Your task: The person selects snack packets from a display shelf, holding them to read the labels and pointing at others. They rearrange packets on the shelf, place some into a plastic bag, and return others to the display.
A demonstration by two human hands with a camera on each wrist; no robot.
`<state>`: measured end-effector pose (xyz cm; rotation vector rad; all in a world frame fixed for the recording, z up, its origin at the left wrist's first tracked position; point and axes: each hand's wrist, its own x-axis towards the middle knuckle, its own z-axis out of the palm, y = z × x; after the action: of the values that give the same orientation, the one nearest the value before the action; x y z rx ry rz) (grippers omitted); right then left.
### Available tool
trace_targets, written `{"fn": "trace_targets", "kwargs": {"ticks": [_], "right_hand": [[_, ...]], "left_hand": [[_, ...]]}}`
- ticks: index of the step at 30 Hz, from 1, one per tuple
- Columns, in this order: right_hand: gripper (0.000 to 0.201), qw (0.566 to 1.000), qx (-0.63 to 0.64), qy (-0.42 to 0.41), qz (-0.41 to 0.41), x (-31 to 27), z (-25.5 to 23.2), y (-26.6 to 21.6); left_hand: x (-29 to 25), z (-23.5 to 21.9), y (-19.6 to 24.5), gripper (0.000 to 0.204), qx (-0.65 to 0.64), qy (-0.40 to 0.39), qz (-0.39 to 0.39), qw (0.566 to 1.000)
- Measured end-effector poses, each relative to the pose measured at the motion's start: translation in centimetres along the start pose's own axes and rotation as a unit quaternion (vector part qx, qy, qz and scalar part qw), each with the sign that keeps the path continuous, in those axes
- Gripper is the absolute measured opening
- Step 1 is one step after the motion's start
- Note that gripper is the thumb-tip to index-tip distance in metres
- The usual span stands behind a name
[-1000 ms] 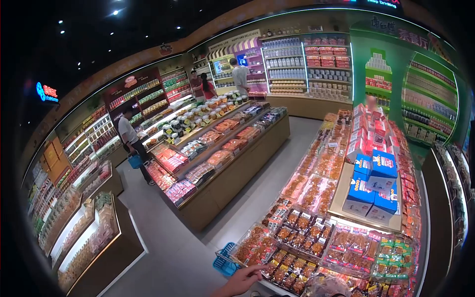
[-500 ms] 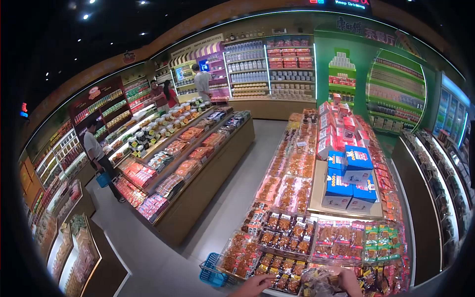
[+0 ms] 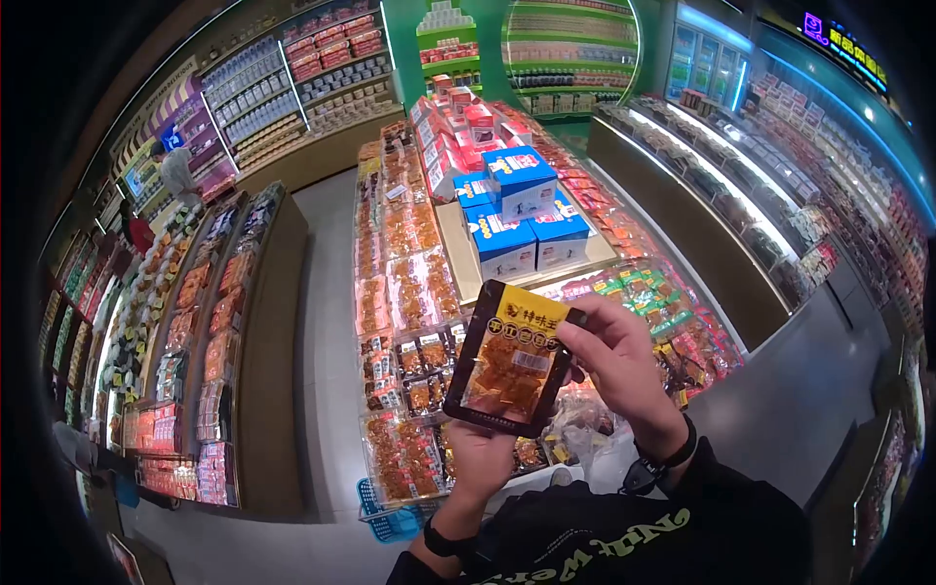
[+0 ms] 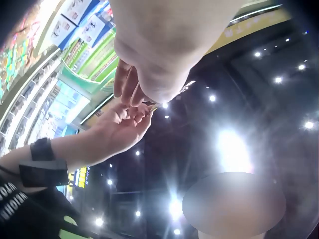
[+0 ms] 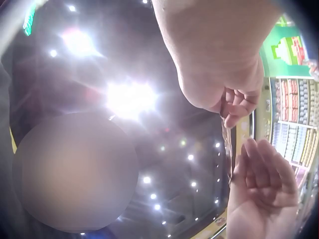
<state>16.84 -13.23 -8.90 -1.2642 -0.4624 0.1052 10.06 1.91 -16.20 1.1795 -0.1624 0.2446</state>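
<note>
Along the left of the head view, a display counter (image 3: pixel 278 375) carries rows of red, orange and dark packets. Left of bottom centre sits a blue plastic basket (image 3: pixel 390 526); its contents are hard to make out. Just above it, a clear tray (image 3: pixel 368 463) holds reddish-brown snack packets (image 3: pixel 405 458). At lower centre, the left hand (image 3: pixel 480 458) reaches up from the bottom edge, fingers extended beneath and behind a black-edged snack packet (image 3: pixel 507 366), supporting its lower edge. This packet, at mid-frame, leans slightly, showing a yellow label and brown pieces through a clear window. Beyond it, blue cartons (image 3: pixel 522 190) are stacked. Lower right of centre lies a crumpled clear plastic bag (image 3: pixel 585 424). Right of the packet, the right hand (image 3: pixel 619 361) pinches its upper right edge, thumb in front. Farther right are green snack packets (image 3: pixel 643 290).
</note>
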Motion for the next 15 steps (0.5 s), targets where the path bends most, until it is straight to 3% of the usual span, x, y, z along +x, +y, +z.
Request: {"fn": "trace_targets", "kwargs": {"ticks": [2,4,6,8,13,15], "right_hand": [[0.016,1.000,-0.002,0.002,-0.024,0.0,1.1,-0.9],[0.014,0.999,-0.009,-0.028,-0.031,-0.1,2.2,-1.9],[0.013,0.999,-0.011,-0.040,-0.034,-0.3,2.7,-2.1],[0.013,0.998,0.006,-0.058,-0.022,-0.4,3.7,-2.1],[0.012,0.998,0.017,-0.062,-0.020,-1.4,4.8,-0.9],[0.026,0.993,0.009,-0.115,-0.035,-1.9,4.5,0.3]], "left_hand": [[-1.0,0.8,2.0,0.026,-0.090,-0.021,-0.020,0.996],[-2.1,0.0,2.3,0.033,-0.095,-0.054,0.004,0.994],[-3.3,-0.4,3.2,0.044,-0.205,-0.066,0.011,0.976],[-3.7,-1.1,3.3,0.052,-0.207,-0.069,0.021,0.976],[-3.8,-1.8,3.9,0.041,-0.119,-0.004,0.025,0.993],[-4.1,-2.3,3.9,0.040,-0.084,0.007,0.009,0.996]]}}
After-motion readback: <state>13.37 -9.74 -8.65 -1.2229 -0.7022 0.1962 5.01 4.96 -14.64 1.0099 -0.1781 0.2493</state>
